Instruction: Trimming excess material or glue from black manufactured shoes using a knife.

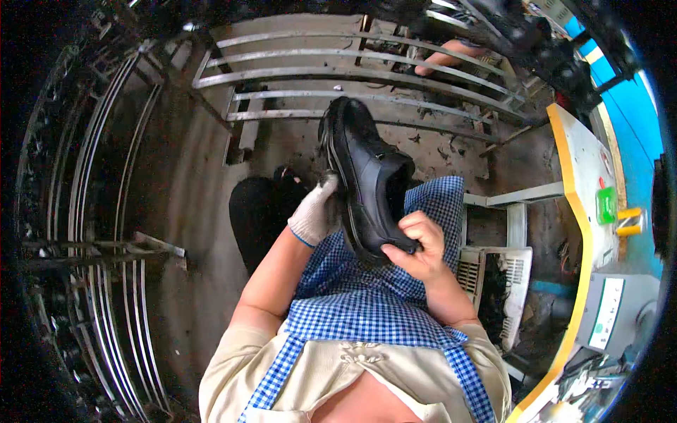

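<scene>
A black shoe (363,173) is held up over my lap, its toe pointing away from me and its heel close to my body. My left hand (319,208), in a white knit glove, grips the shoe from the left along the sole; part of its fingers is hidden beneath. At the heel, my bare right hand (421,247) pinches the collar edge between thumb and fingers. The shoe's opening faces up and to the right. Below it lies my blue checked apron (360,310).
Metal rail racks stand ahead (296,74) and on the left (106,155). To the right is a yellow-edged workbench (575,176) with a green object (606,205) and a grey box (620,307). A white plastic crate (518,289) sits beneath. Another person's arm (448,55) shows beyond the front rack.
</scene>
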Demonstrator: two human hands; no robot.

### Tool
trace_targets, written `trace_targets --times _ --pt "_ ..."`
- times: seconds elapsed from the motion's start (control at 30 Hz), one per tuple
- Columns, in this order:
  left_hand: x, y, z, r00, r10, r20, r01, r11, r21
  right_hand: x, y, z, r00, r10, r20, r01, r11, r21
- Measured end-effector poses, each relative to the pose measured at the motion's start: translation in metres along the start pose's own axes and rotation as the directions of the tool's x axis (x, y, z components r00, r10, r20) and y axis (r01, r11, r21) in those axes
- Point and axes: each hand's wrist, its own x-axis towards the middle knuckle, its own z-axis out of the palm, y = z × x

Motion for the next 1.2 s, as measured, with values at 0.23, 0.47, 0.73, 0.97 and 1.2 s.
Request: trace_targets --times 0.23,0.47,0.73,0.97,1.2 --pt "-0.007 -0.030 -0.008 0.993 0.116 -0.006 -0.115 0.989 0.088 -0.022 0.019 0.013 0.989 0.136 0.054 -0.140 0.988 0.066" --pt "-0.018 -0.016 0.003 0.970 0.235 -0.067 -0.213 0.947 0.241 0.000 0.016 -0.011 0.895 0.426 -0.132 -0.385 0.887 0.255" --pt "-0.032 0.006 0.006 0.983 -0.046 0.178 -0.013 0.949 0.316 0.047 0.053 -0.056 0.740 0.614 -0.273 -0.482 0.769 0.420" --pt "-0.029 -0.004 -0.029 0.990 -0.129 0.058 0.093 0.900 0.427 0.046 0.044 -0.032 0.768 0.625 -0.137 -0.479 0.704 0.524" --pt "-0.023 0.004 0.004 0.983 0.179 -0.038 -0.086 0.638 0.765 0.051 0.011 -0.017 0.902 0.417 -0.108 -0.416 0.909 0.035"
